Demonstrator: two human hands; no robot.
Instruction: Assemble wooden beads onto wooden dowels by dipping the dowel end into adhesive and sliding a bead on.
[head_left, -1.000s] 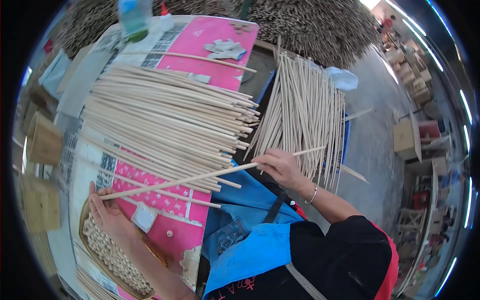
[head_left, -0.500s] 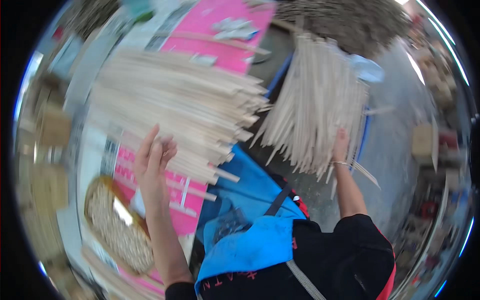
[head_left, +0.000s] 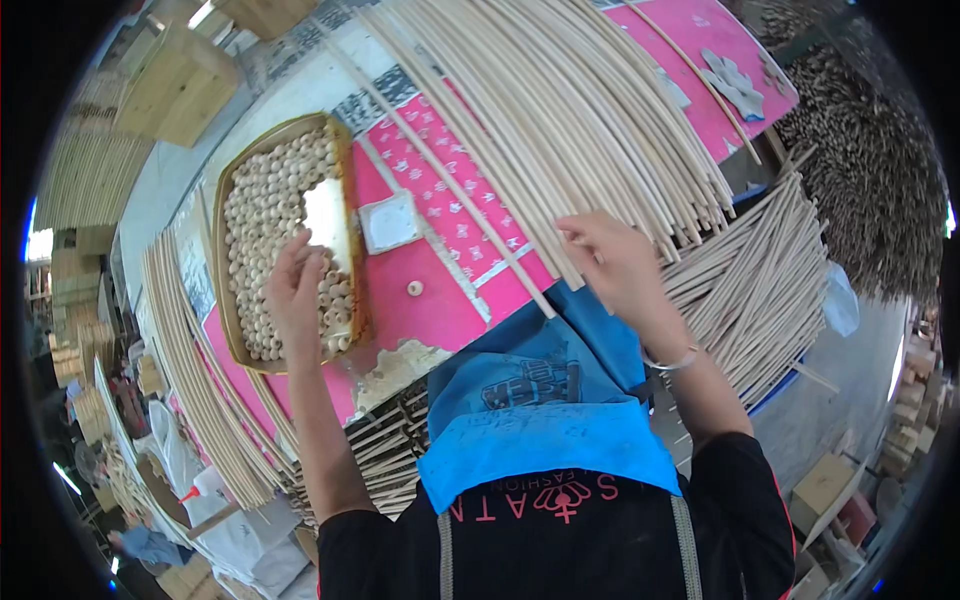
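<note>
My left hand [head_left: 298,295] is over a yellow-rimmed tray [head_left: 225,300] of small round wooden beads [head_left: 262,205]. Its fingers are bent and drawn together at the beads; whether one is between them I cannot make out. Long thin wooden rods [head_left: 560,120] lie side by side across the table, their near ends pointing toward me. Above those ends is my right hand [head_left: 612,265], fingers curved and apart from the thumb, holding nothing that I can see. A single bead [head_left: 415,288] rests on the pink table cover between my hands.
A small white square dish [head_left: 391,222] sits beside the tray. More rods [head_left: 185,360] lie at the left. On the right are a heaped rod bundle [head_left: 760,290] and a dark stack of sticks [head_left: 860,160]. A white glove [head_left: 735,85] lies at the back.
The view has swung left toward the tray. My left hand has come to the beads. My right hand has left the rod bundle on the right and is now at the table rods' ends.
</note>
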